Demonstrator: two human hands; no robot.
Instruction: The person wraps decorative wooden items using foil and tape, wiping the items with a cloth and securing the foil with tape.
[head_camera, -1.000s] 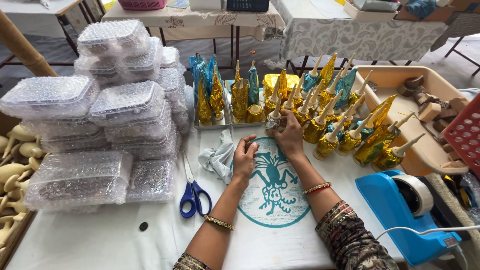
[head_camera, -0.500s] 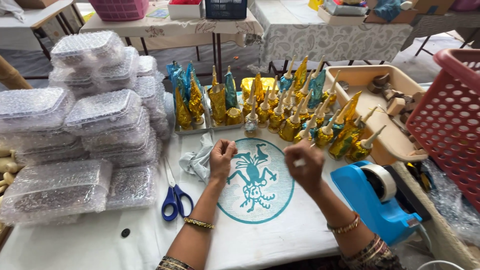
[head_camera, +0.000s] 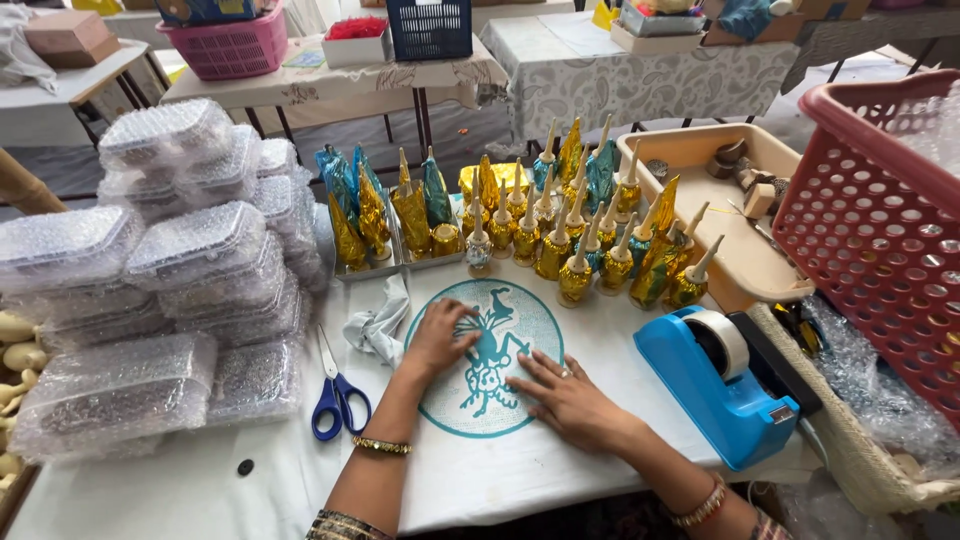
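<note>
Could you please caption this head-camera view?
Both hands, left hand and right hand, rest flat on the white cloth.

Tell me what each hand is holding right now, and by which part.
Nothing is held. The left hand and right hand both rest flat, fingers spread, on the white cloth over its teal print.

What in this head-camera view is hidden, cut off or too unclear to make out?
- Contents of the bubble-wrapped boxes: blurred by the wrap.
- What the foil-wrapped pieces hold: foil covers all but the pale pointed tips.
- Red basket: cut off by the right edge, inside unseen.
- Cloth under the left hand and right hand: part of its teal print is covered.
- Pale wooden pieces: cut by the left edge.
</note>
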